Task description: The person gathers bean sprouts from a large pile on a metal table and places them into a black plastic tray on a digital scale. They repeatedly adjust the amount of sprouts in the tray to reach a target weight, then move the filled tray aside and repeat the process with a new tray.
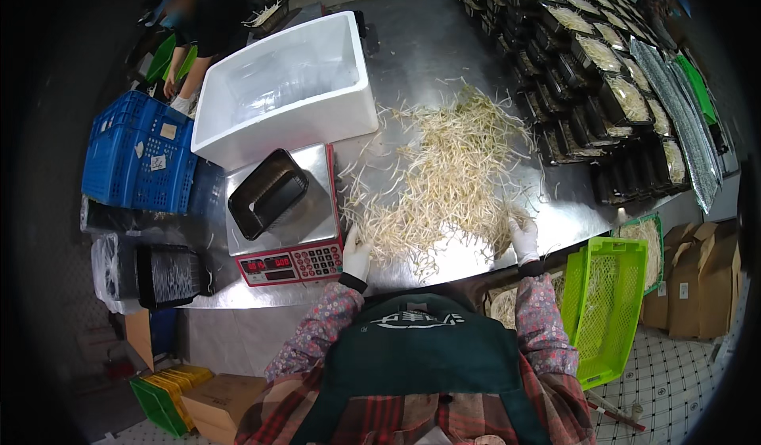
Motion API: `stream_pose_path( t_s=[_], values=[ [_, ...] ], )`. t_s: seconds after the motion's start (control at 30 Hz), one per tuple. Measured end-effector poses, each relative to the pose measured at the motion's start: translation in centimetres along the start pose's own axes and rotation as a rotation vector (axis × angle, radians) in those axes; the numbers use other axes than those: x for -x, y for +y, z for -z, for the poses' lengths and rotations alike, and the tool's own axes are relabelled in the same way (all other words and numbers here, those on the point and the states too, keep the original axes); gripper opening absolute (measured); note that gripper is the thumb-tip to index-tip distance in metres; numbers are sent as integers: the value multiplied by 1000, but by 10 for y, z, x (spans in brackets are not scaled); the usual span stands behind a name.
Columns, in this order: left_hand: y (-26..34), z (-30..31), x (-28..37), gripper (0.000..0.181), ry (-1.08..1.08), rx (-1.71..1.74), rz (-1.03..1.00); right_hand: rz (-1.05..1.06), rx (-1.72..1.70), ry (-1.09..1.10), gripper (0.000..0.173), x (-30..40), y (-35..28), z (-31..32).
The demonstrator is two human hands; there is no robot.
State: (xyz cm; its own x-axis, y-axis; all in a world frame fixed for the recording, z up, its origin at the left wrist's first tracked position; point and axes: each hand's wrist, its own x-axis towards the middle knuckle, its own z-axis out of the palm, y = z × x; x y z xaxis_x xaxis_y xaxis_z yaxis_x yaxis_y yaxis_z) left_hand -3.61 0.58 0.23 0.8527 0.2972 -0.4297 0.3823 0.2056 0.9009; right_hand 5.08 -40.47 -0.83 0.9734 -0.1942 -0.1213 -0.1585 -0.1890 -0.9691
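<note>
A wide heap of bean sprouts (458, 177) lies spread on the stainless steel table (410, 34). My left hand (357, 257), in a white glove, touches the heap's near left edge beside the scale. At its near right edge is my right hand (523, 238), also gloved, with the fingers against the sprouts; whether either hand grips any is hidden. Left of the heap stands a red digital scale (321, 207) with a steel pan and a lit display. An empty black plastic tray (267, 195) rests tilted on that pan.
Behind the scale stands a white foam box (285, 112), next to a blue plastic crate (140, 153). Nested black trays (169, 275) sit front left. Stacked packs of sprouts (600, 52) fill the right back. A green crate (612, 308) stands right of me. Another person (205, 22) works far left.
</note>
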Motion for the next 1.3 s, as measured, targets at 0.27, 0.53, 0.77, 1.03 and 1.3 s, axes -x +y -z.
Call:
stream_pose_path(
  t_s=[0.27,0.53,0.77,1.03,1.3],
  values=[
    [4,-8,10,67,-27,-178,-194,298,887,134,69,28,-80,-42],
    [-2,-7,8,60,-125,-556,-419,667,990,-504,54,78,-81,-136],
    [8,-13,-14,79,67,-572,-439,598,806,-423,25,64,-85,-91],
    [1,-66,-4,79,-325,-567,-410,524,505,-71,16,45,-83,-74],
    [29,-29,-38,71,73,-707,-559,204,163,241,21,35,-36,12]
  ],
)
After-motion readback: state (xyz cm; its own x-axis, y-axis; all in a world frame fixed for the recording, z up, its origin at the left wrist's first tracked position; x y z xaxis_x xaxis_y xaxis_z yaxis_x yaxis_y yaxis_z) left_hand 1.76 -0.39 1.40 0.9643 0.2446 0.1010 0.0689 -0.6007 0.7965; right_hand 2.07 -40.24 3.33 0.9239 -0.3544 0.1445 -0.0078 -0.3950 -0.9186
